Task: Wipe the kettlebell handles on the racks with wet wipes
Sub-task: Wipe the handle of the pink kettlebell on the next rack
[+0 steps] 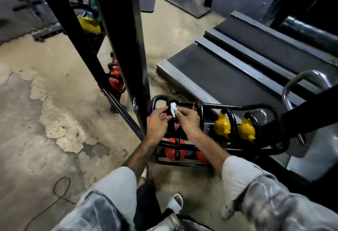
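On the far left the floor (36, 121) is grey and its paint is peeling in pale patches. A thin cord (61, 188) lies on it in a loop. Next come two black posts (117, 29) that lean up and away. Between them sit a yellow kettlebell (89, 24) up high and red kettlebells (115, 80) lower down.

In the middle is a low black rack (237, 107) made of bent tubes. The left hand (157, 122) reaches to the rack's left end, with its fingers curled around a black handle (171, 121). The wipe (173, 109) is small and white. It sits on that handle, just below the top bar of the rack. The right hand (188, 119) pinches the wipe against the handle, so both hands are touching the same spot. Under the hands, on a lower shelf of the rack, are two red balls (172, 150).

Farther right on the rack stand two yellow bells (222, 126), side by side, each with a black handle. Behind the rack is a treadmill (237, 66) with a dark belt and a silver edge. A shiny bar (301, 80) curves up on the far right.

At the bottom are two pale, faded sleeves (256, 194) and a white shoe (175, 203).
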`<state>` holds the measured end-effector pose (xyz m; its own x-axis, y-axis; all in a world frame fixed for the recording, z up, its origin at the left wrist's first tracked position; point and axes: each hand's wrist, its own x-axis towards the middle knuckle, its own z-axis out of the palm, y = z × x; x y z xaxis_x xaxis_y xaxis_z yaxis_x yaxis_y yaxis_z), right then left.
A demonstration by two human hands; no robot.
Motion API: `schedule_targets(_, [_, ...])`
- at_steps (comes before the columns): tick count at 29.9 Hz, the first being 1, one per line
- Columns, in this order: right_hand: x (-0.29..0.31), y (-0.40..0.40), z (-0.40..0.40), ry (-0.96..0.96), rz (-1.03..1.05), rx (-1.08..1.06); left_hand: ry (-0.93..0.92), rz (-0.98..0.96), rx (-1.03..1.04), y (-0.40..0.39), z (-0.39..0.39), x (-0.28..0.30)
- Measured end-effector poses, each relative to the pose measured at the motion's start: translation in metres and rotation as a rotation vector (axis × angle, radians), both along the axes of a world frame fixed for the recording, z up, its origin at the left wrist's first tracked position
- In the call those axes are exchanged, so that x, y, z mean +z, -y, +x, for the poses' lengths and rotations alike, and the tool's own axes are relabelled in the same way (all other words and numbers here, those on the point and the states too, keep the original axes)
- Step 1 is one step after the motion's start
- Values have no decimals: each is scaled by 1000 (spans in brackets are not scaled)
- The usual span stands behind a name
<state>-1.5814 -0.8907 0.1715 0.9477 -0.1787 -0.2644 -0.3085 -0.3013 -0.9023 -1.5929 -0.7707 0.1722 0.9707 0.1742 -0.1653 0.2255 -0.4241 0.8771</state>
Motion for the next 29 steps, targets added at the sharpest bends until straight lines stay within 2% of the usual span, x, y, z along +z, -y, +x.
schedule_targets(3, [10,-12,26,-122,97,-119,2,40,-31,-2,3,4])
schedule_targets(7, [-8,-6,44,-327,336,-159,5,120,-75,-3,7,10])
schedule_targets(9, [-5,-4,32,-377,461,-149,-9,140,-111,-3,8,12])
schedule_targets(14, [-2,-2,30,-411,585,-161,1,191,-239,2,8,15])
schedule_targets(19, [-5,-6,58,-409,381,-274,30,264,-321,4,16,27])
schedule_targets(21, [-7,-3,53,-304,259,-231,51,313,-341,6,15,32])
schedule_targets(25, [1,2,47,17,-237,40,90,375,-357,5,18,30])
schedule_targets(27, [5,3,61,134,-346,223,62,382,-342,4,20,28])
schedule_targets(29, [11,2,84,176,-463,498,23,362,-321,4,20,28])
